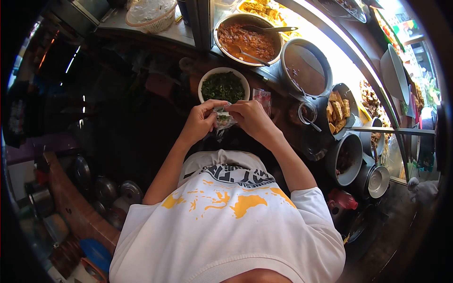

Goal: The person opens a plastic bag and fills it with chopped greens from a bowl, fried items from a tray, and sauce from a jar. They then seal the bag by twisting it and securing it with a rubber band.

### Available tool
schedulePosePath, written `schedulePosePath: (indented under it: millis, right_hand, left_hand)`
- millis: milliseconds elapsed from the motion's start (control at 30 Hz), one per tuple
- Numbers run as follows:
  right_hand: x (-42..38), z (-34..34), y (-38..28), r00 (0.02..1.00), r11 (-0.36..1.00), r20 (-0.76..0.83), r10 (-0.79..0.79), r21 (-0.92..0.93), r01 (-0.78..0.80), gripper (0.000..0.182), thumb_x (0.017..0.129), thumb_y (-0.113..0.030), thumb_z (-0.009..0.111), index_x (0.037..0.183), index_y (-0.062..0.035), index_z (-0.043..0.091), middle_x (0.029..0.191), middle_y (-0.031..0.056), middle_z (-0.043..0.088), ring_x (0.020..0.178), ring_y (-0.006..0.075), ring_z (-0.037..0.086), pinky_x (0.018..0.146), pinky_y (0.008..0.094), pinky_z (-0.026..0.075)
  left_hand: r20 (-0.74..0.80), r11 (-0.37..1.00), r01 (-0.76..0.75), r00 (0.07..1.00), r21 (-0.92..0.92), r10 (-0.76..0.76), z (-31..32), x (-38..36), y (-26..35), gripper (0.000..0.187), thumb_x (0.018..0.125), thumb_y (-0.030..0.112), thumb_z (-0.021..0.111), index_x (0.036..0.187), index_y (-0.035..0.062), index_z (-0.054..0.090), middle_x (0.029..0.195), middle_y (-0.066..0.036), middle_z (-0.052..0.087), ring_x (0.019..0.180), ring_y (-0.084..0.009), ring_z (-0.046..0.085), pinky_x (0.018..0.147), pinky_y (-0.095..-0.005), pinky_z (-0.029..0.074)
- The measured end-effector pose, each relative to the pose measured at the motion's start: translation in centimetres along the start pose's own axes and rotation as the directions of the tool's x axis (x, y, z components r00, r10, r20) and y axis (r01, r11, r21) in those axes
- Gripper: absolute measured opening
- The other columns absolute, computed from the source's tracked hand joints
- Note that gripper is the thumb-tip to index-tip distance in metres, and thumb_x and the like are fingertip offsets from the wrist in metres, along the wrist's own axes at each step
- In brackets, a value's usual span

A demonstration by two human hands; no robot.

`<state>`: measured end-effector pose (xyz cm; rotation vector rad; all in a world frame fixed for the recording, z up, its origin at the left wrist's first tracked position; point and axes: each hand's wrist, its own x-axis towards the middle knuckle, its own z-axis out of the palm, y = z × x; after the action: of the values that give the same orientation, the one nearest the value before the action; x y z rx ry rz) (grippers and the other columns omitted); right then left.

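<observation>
A small clear plastic bag [223, 120] hangs between my two hands, with something pale and green bits showing inside. My left hand [203, 119] pinches its left side near the top. On the other side my right hand [251, 117] grips the upper edge with bent fingers. Just beyond my fingers stands a white bowl [247, 86] of chopped green leaves [222, 87]. A red-and-clear packet [262, 99] lies close to the right hand.
A large pot of red-brown stew [245, 42] holds two spoons. Beside it stands a pot of brownish liquid [306, 66]. Fried tofu-like pieces [337, 111] fill a bowl at right, near a grey bowl [348, 158]. A plastic basket [153, 21] sits at upper left; metal lids [106, 187] lie lower left.
</observation>
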<state>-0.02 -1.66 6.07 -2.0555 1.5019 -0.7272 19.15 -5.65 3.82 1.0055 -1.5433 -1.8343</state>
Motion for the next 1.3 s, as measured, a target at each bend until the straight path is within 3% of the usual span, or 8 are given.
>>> schedulePosePath:
  millis: [233,333,533,667,900,1000,1200,1300]
  right_hand:
    - [-1.4,-2.1,-1.1,0.992,0.985,-0.038,0.119,0.127,-0.113,0.025,0.08,-0.007,0.068,0.104,-0.0035,0.063,0.092,0.0132,0.063,0.085,0.0321,0.064,0.072,0.0387,0.052]
    - [-3.9,-5.1,-2.2,0.94,0.972,-0.27,0.208,0.163,-0.169,0.026,0.081,-0.008,0.069,0.106,-0.0045,0.064,0.091,0.0128,0.062,0.082,0.0297,0.064,0.071,0.0359,0.052]
    - [-13.7,-11.6,1.6,0.391,0.74,-0.838,0.381,0.022,-0.673,0.031,0.079,-0.013,0.077,0.107,-0.0062,0.066,0.089,0.0041,0.056,0.062,0.0116,0.047,0.057,0.0257,0.044]
    - [-17.4,-6.8,8.6,0.351,0.805,-0.757,0.551,0.371,-0.463,0.031,0.08,-0.013,0.077,0.108,-0.0047,0.066,0.098,0.0048,0.059,0.072,0.0104,0.056,0.063,0.0238,0.048]
    - [-15.8,-5.5,11.2,0.459,0.892,-0.836,0.302,0.077,-0.446,0.01,0.095,-0.005,0.055,0.093,0.0011,0.062,0.083,0.0123,0.062,0.073,0.0192,0.063,0.063,0.0285,0.048]
    - [-15.7,-5.1,10.9,0.417,0.878,-0.802,0.428,0.26,-0.401,0.014,0.097,-0.009,0.053,0.094,0.0018,0.061,0.082,0.0084,0.063,0.069,0.0134,0.061,0.062,0.0261,0.048]
    - [-17.1,-6.2,10.6,0.184,0.807,-0.8,0.571,0.506,-0.304,0.022,0.101,-0.015,0.05,0.093,0.0007,0.063,0.083,0.0032,0.065,0.069,0.0066,0.058,0.065,0.022,0.049]
    - [-18.3,-6.7,10.7,0.126,0.796,-0.799,0.588,0.543,-0.268,0.022,0.101,-0.016,0.05,0.095,0.0008,0.063,0.082,0.0031,0.065,0.068,0.0064,0.057,0.066,0.0212,0.049]
  left_hand:
    - [0.02,1.0,-0.003,1.0,0.023,0.002,1.2,-0.3,1.6,0.038,0.089,-0.009,0.043,0.119,0.0028,0.064,0.12,-0.004,0.062,0.062,-0.002,0.052,0.053,-0.0164,0.043]
    - [0.087,0.998,-0.043,0.995,0.047,0.039,2.3,0.0,2.4,0.038,0.089,-0.01,0.041,0.116,0.0026,0.065,0.119,-0.004,0.062,0.062,-0.0021,0.051,0.053,-0.0161,0.042]
    - [0.39,0.987,-0.151,0.913,0.046,0.122,7.5,2.1,3.0,0.041,0.085,-0.015,0.042,0.112,0.0025,0.067,0.115,-0.005,0.063,0.073,-0.0036,0.055,0.062,-0.0173,0.044]
    - [0.548,0.959,-0.268,0.818,0.089,0.178,12.4,5.4,1.8,0.039,0.081,-0.014,0.045,0.109,0.001,0.068,0.125,-0.009,0.059,0.078,-0.0078,0.061,0.063,-0.0199,0.048]
    - [0.6,0.896,-0.367,0.785,0.251,0.154,18.3,11.0,-1.8,0.041,0.072,-0.01,0.048,0.107,0.0006,0.067,0.147,-0.017,0.041,0.105,-0.0251,0.065,0.077,-0.0285,0.049]
    - [0.6,0.898,-0.352,0.789,0.265,0.132,18.7,11.5,-2.3,0.041,0.072,-0.009,0.048,0.108,0.0003,0.067,0.146,-0.018,0.043,0.112,-0.0283,0.062,0.08,-0.0292,0.049]
    - [0.573,0.912,-0.253,0.819,0.323,0.024,18.2,11.1,-1.6,0.042,0.072,-0.009,0.048,0.11,-0.0007,0.066,0.144,-0.018,0.046,0.106,-0.025,0.065,0.078,-0.0285,0.049]
    - [0.546,0.874,-0.365,0.825,0.321,0.143,17.8,10.8,-2.5,0.045,0.075,-0.011,0.046,0.114,0.0019,0.066,0.142,-0.013,0.05,0.088,-0.0088,0.062,0.064,-0.021,0.046]
